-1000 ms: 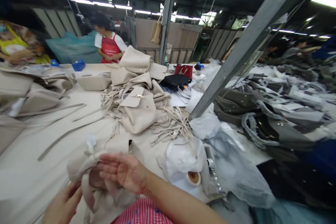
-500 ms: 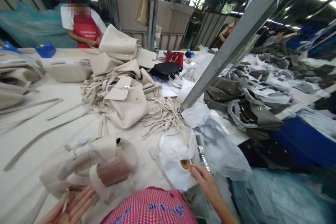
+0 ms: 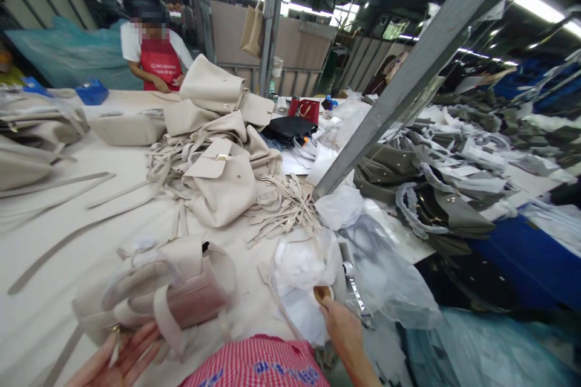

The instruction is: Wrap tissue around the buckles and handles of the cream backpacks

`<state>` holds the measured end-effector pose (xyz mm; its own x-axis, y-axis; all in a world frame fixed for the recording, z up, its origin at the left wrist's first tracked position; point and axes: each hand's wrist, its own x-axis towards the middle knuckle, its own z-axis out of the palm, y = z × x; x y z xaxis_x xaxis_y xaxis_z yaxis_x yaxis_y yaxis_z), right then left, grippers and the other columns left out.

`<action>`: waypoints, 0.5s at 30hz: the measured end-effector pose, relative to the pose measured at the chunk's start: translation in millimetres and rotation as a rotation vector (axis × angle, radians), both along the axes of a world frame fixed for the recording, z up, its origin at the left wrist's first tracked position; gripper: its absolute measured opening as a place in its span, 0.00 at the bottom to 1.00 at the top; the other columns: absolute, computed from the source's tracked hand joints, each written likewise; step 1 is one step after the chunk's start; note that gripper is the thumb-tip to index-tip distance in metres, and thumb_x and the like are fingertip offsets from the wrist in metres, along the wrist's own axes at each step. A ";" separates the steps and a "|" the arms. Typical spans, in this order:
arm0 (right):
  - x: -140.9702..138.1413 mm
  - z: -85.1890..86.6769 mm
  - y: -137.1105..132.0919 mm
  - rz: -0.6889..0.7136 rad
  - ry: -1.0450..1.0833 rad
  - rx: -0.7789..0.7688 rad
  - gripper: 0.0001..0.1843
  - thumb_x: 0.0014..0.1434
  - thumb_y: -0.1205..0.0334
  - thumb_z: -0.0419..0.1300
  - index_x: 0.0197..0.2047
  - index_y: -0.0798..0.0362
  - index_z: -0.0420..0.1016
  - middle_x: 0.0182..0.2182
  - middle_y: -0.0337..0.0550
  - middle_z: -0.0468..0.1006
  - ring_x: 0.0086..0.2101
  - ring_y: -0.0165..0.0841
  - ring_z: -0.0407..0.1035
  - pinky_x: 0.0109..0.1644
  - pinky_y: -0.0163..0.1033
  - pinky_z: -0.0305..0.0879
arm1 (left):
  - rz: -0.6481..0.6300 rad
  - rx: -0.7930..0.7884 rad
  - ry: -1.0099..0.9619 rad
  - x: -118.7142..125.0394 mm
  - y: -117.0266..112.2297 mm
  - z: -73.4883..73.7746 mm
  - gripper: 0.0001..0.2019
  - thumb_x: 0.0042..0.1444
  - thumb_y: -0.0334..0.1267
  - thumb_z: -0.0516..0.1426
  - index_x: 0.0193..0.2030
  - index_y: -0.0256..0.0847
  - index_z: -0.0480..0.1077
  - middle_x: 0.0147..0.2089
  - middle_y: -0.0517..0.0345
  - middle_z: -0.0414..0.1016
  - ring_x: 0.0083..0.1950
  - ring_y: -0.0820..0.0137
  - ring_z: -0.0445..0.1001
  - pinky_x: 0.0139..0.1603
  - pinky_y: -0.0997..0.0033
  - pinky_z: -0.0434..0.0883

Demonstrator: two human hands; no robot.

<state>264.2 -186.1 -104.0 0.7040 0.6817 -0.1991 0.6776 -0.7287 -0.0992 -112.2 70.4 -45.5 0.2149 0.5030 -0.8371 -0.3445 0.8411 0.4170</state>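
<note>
While the open left hand (image 3: 120, 358) underlies the beige bag (image 3: 158, 290), the right hand (image 3: 340, 329) pinches the tape roll (image 3: 322, 294).

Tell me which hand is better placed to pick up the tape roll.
The right hand: its fingertips already touch the tape roll on the white bag. The left hand is under the beige handbag.

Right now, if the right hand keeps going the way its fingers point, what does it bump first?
Probably the small roll of tape; the right hand already seems to touch it. White plastic bag lies beyond.
</note>
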 end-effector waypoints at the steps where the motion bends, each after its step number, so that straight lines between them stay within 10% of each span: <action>1: 3.5 8.0 2.7 0.022 -0.001 0.029 0.17 0.65 0.61 0.47 0.35 0.50 0.77 0.30 0.48 0.81 0.32 0.39 0.76 0.33 0.38 0.63 | 0.007 -0.015 -0.006 0.3 -0.1 -0.2 0.12 0.45 0.28 0.57 0.38 0.36 0.74 0.48 0.41 0.79 0.61 0.47 0.67 0.57 0.46 0.69; 7: 25.4 19.6 63.2 0.118 0.067 0.213 0.14 0.64 0.65 0.49 0.47 0.49 0.74 0.41 0.46 0.75 0.40 0.37 0.71 0.39 0.37 0.61 | 0.015 0.073 -0.045 9.4 -10.7 7.6 0.07 0.48 0.31 0.59 0.36 0.36 0.76 0.42 0.45 0.81 0.54 0.52 0.74 0.50 0.57 0.76; 15: 43.4 -5.8 86.2 0.024 0.293 0.401 0.07 0.55 0.66 0.56 0.26 0.51 0.71 0.33 0.42 0.72 0.35 0.36 0.67 0.38 0.39 0.58 | 0.068 0.080 -0.022 6.8 -17.9 19.2 0.10 0.48 0.35 0.62 0.38 0.34 0.76 0.42 0.43 0.81 0.51 0.51 0.76 0.47 0.57 0.78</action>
